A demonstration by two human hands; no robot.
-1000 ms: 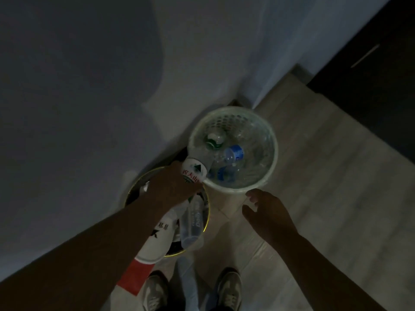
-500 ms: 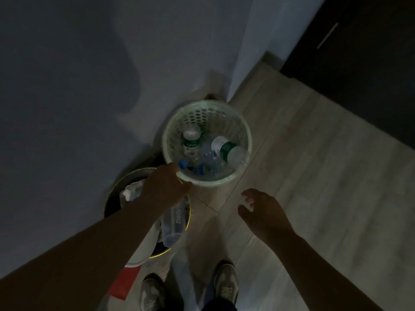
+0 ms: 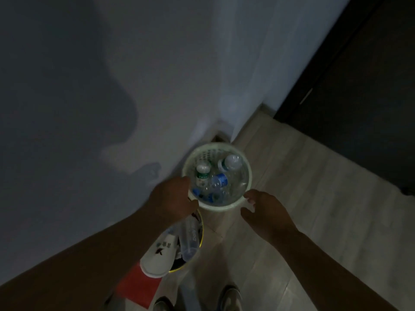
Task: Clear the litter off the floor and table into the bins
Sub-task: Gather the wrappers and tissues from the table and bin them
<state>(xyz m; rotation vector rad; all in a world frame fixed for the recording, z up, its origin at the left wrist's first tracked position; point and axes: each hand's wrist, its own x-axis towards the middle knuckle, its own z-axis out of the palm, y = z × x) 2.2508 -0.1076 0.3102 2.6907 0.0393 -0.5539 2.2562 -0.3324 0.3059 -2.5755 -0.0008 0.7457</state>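
Observation:
A white mesh basket (image 3: pixel 216 145) stands on the floor in the wall corner. It holds several plastic bottles, among them a green-labelled one (image 3: pixel 202 173), a blue-labelled one (image 3: pixel 219 181) and one lying at the back (image 3: pixel 231 162). My left hand (image 3: pixel 173 198) is on the basket's left rim, with thumb and fingers curled round it. My right hand (image 3: pixel 263 209) reaches its spread fingers to the front right rim. Whether they touch it is unclear in the dim light.
A dark bin with a yellow rim (image 3: pixel 201 240) sits just in front of the basket, under my left arm, holding a white slipper (image 3: pixel 160 254) and a clear bottle (image 3: pixel 190 235). A red item (image 3: pixel 137 286) lies beside it. My shoes (image 3: pixel 229 297) are below, and a dark door (image 3: pixel 359 108) stands to the right.
My left hand let the bottle it held drop into the basket, then took hold of the left rim. My right hand moved forward to the basket's right rim.

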